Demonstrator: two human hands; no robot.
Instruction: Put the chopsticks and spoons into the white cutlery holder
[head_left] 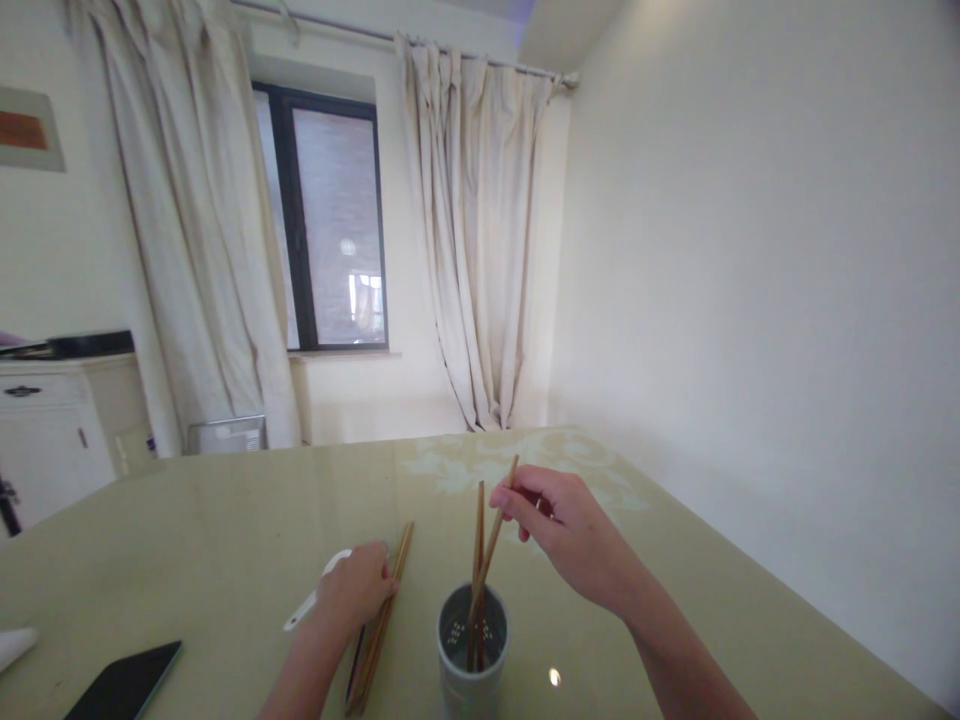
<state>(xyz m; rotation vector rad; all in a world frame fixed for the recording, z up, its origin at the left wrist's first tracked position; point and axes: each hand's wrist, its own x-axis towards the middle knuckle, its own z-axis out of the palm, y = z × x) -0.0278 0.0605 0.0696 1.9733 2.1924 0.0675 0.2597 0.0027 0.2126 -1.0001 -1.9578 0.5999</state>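
Note:
My right hand (566, 525) pinches the upper part of a wooden chopstick (493, 540) between thumb and fingers. The lower end of that chopstick slants into a pale grey cylindrical utensil holder (469, 698) with small holes in its bottom. Another chopstick (478, 530) stands nearly upright in the holder. To the left, my left hand (358, 585) is closed at the side of several chopsticks (381, 632) lying on the table, its fingertips partly hidden. Under and beyond this hand lies a white utensil with a long handle (301, 610), partly covered.
The greenish table (240, 540) reaches to the right-hand wall (787, 350). A dark phone-like slab (124, 685) lies at the front left, near a white object (15, 645) at the edge. Behind are a white cabinet (49, 425), curtains (480, 230) and a window (337, 230).

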